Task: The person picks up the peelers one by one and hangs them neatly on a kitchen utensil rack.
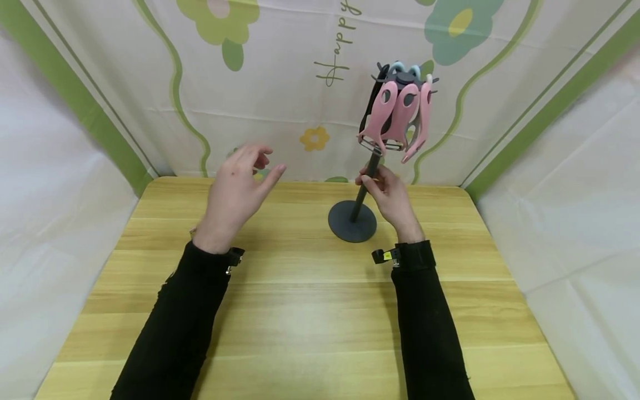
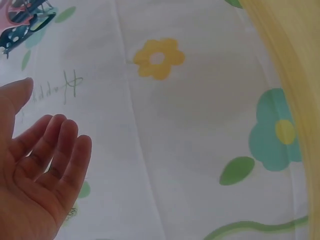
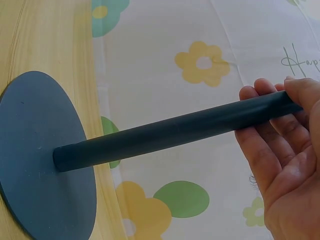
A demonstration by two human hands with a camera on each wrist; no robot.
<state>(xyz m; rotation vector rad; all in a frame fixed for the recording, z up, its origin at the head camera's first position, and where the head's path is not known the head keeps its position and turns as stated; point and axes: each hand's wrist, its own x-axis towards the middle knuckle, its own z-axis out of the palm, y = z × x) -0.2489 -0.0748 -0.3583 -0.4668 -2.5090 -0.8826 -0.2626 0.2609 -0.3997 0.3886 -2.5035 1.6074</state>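
Toward the back of the table stands a dark grey rack with a round base (image 1: 345, 229) and a slim pole (image 3: 165, 131). Around its hooked top (image 1: 404, 79) hang several pink peelers (image 1: 403, 111), plus a black-handled utensil (image 1: 372, 100) on the left side and light blue loops behind. My right hand (image 1: 392, 201) grips the pole below the peelers, thumb on one side and fingers on the other. Off to the left, my left hand (image 1: 234, 186) is in the air with bent, relaxed fingers, holding nothing; its palm shows in the left wrist view.
The wooden table (image 1: 290, 333) ends at the back against a white cloth (image 1: 280, 111) printed with flowers and lettering. White side panels with green borders (image 1: 80, 94) flank it. A small strapped camera (image 1: 385, 256) sits on the right wrist.
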